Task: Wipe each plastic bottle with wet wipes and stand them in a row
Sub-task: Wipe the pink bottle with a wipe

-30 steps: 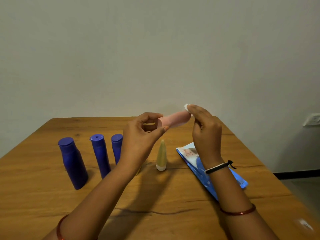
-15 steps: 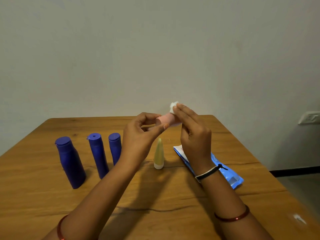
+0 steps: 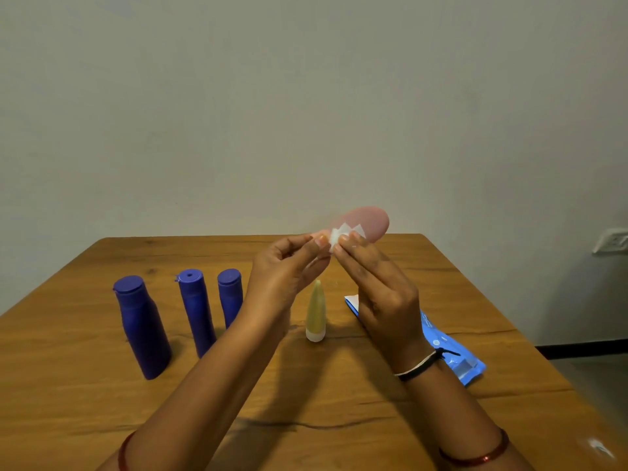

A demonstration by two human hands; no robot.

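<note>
At the far left of the wooden surface (image 3: 85,385) stands a large blue bottle (image 3: 142,329), then a slimmer blue bottle (image 3: 196,312) with a hole in its cap, then a third blue bottle (image 3: 230,296), partly hidden behind the left forearm. All three are upright in a row, near each other but apart.

The left hand (image 3: 283,277) is raised above the surface with its fingers (image 3: 317,240) curled together, pinching the near end of a pink bottle (image 3: 368,223). The bottle lies tilted in the air, its rounded far end reaching up and to the right past both sets of fingertips.

Below the hands, a small yellowish tube (image 3: 316,312) stands on its white cap.

The right hand (image 3: 380,294) pinches a small crumpled white wipe (image 3: 339,234) against the pink bottle's side, touching the left fingertips. A black and white band circles its wrist. Behind the right forearm, a blue wipes packet (image 3: 452,355) lies flat on the surface.
</note>
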